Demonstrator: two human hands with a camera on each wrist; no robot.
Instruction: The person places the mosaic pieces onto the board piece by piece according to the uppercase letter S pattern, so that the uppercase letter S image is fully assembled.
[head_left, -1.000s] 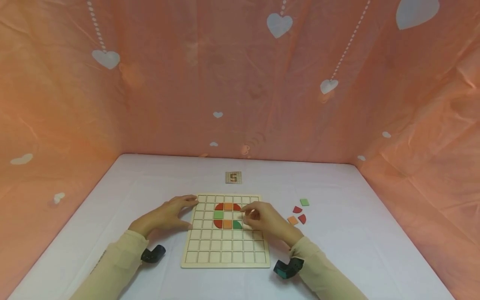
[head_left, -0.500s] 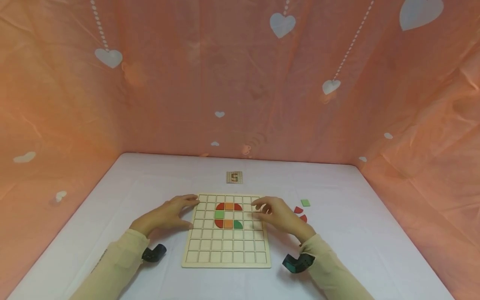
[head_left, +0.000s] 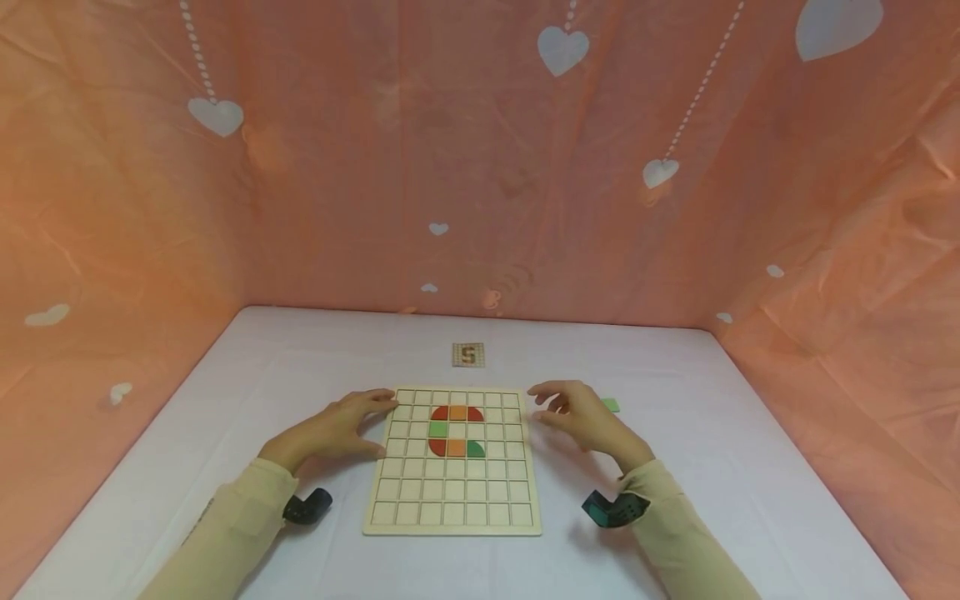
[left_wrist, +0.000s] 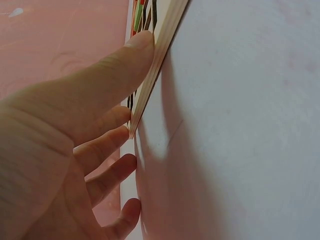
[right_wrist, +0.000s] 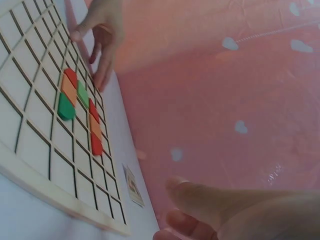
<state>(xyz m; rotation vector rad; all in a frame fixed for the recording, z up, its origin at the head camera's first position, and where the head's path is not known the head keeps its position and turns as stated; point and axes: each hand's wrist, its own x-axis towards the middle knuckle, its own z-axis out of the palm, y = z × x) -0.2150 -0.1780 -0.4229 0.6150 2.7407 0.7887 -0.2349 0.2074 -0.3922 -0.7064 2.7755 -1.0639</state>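
Observation:
A pale wooden grid board (head_left: 450, 514) lies on the table. Red quarter-round tiles (head_left: 476, 414), orange square tiles (head_left: 457, 412), a light green square tile (head_left: 438, 429) and a dark green quarter-round tile (head_left: 475, 449) sit in its cells. My left hand (head_left: 333, 429) is spread along the board's left edge, thumb on the rim in the left wrist view. Just past the right edge hovers my right hand (head_left: 581, 417), its fingers loosely bent with nothing seen between them. Behind it a loose light green tile (head_left: 611, 405) peeks out; the other loose tiles are mostly hidden.
A small card (head_left: 468, 355) with a tiled figure on it lies beyond the board. The white table (head_left: 315, 342) is enclosed by pink and orange cloth (head_left: 375, 167) with heart prints. Dark devices (head_left: 617, 508) are strapped at both wrists.
My right hand has left the board and moved right, toward the loose tiles, now covering most of them. A red quarter-round tile at the upper right has come free of its fingers. The left hand stays put.

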